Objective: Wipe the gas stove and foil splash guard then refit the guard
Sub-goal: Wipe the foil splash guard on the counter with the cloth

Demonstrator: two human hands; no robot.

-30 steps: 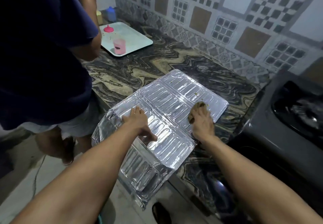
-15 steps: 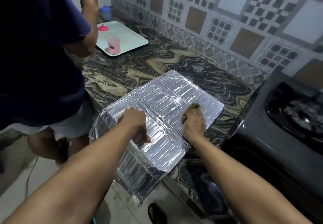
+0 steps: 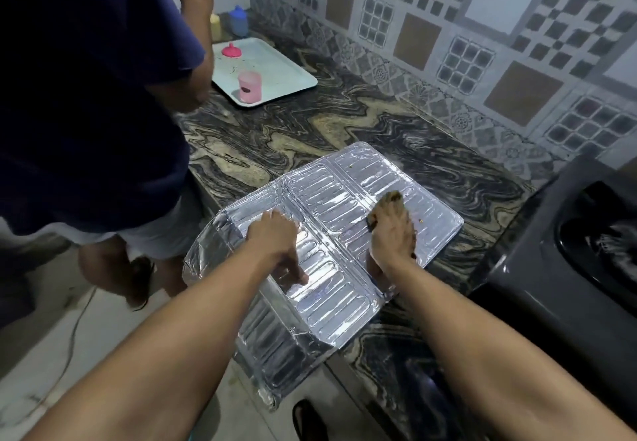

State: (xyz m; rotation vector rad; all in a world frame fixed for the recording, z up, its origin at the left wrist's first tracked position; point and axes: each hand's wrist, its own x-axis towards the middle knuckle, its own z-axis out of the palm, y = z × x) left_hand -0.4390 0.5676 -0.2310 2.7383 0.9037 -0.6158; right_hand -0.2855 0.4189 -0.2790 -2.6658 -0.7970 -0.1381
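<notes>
2 bare hands work on a foil splash guard that lies opened out flat on the marbled tabletop, its near-left panels hanging past the tabletop's front edge and bending down toward the floor. The left hand lies palm-down on the guard's left-centre panel, fingers loosely bent and the thumb stretched toward the near edge, pressing the foil; it grips nothing. The right hand lies on the right panel with its fingers closed down over a dark brownish scrub pad, part of which shows past the fingertips and by the thumb side. A few small brown specks sit on the foil just right of that hand, and another near the guard's far edge. The gas stove, dark and glossy, stands on the tabletop to the right, close beside the guard's right edge; whether they touch cannot be told. Its burner area is blurred. Behind runs a wall of patterned tiles. At the far left of the tabletop lies a pale tray carrying a pink cup and a pink lid; beyond it stand a blue bottle and a yellowish one. A second person in a dark blue shirt stands at left, holding something green that is too blurred to identify
</notes>
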